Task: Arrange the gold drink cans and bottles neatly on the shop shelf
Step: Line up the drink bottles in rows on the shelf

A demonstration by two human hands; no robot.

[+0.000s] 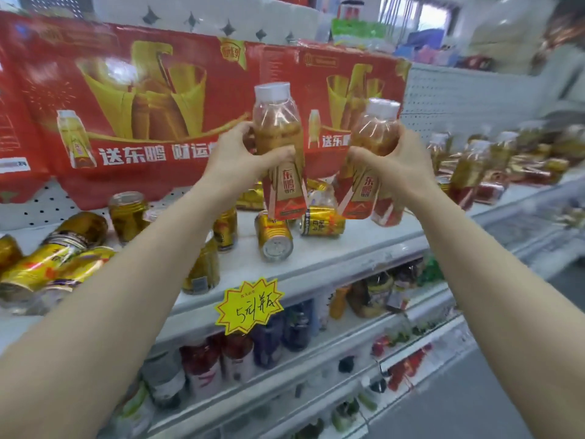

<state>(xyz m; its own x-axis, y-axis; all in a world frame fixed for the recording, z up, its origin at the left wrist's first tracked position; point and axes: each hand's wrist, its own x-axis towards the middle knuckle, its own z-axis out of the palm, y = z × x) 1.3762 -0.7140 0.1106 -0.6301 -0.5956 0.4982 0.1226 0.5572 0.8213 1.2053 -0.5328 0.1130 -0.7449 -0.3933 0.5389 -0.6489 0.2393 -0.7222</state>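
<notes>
So, I have a clear plastic bottle of amber drink with a white cap and a red-and-gold label (pixel 280 172) in my left grip (pixel 243 153), fingers and thumb wrapped round its middle. A second matching bottle (pixel 372 134) sits the same way in my right grip (pixel 397 163). Both bottles hang in the air above the white metal shop shelf (pixel 373 239), in front of the red printed cartons (pixel 152 99). The left one is close to upright and the right one leans with its cap outward. Directly below them two gold drink cans (pixel 273 236) lie on their sides, and more toppled gold cans (pixel 47 267) crowd the shelf's left end. Off to the right, blurred, a group of like bottles (pixel 468 172) seems to stand. To do this well I would carry both bottles to that group and straighten the leaning one. I would pick bare shelf, not a rolling can, lower each until its base sits flat, turn the label forward, and only then ease my fingers off.
</notes>
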